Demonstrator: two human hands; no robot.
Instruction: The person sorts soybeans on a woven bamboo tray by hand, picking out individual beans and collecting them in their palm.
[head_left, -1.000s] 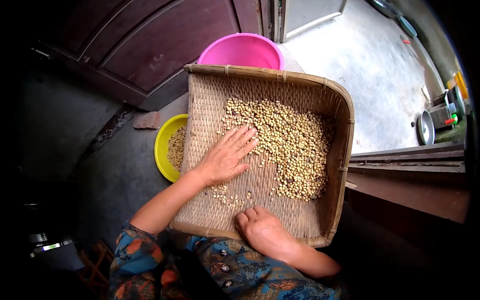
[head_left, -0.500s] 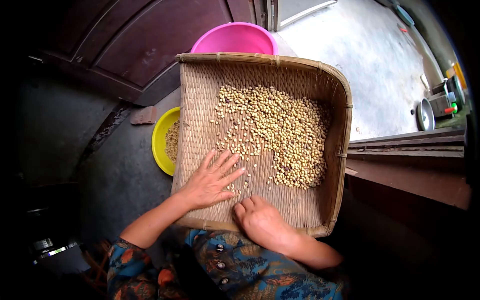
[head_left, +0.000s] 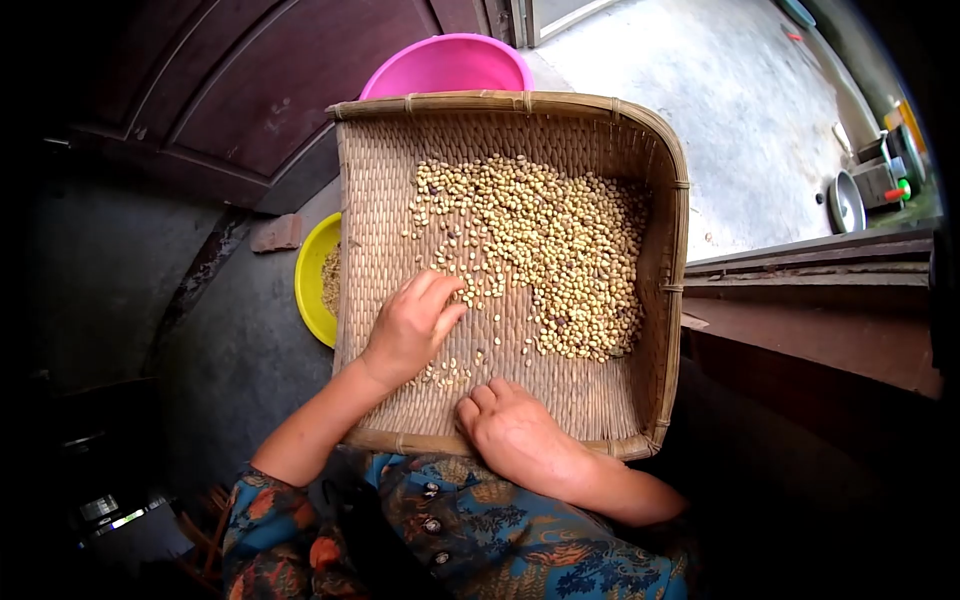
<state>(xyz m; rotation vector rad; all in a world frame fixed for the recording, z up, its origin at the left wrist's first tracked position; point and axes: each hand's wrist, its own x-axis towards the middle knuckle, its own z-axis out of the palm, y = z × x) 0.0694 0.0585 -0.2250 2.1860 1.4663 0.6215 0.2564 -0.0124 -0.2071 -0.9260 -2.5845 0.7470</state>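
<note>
A woven bamboo winnowing basket [head_left: 385, 200] lies in front of my body. Pale yellow beans [head_left: 560, 240], a few of them dark, are heaped across its middle and right side. Over the left edge of the heap, my left hand [head_left: 412, 325] has its fingers bent and drawn together near some loose beans. Whatever sits between those fingertips is hidden. My right hand [head_left: 510, 425] rests at the near rim with curled fingers, and its palm is out of sight. A few scattered beans [head_left: 445, 372] lie between the two hands.
Beyond the far rim stands a pink basin [head_left: 450, 68]. A yellow bowl [head_left: 315, 285] with small brownish pieces sits left of the basket, close to a brick [head_left: 276, 233]. A dark door [head_left: 240, 110] is at upper left, and a wooden sill [head_left: 810, 290] runs along the right.
My left hand has gone from spread flat to bent, pinched fingers and has moved slightly forward. My right hand stays curled at the near rim. The view has shifted a little.
</note>
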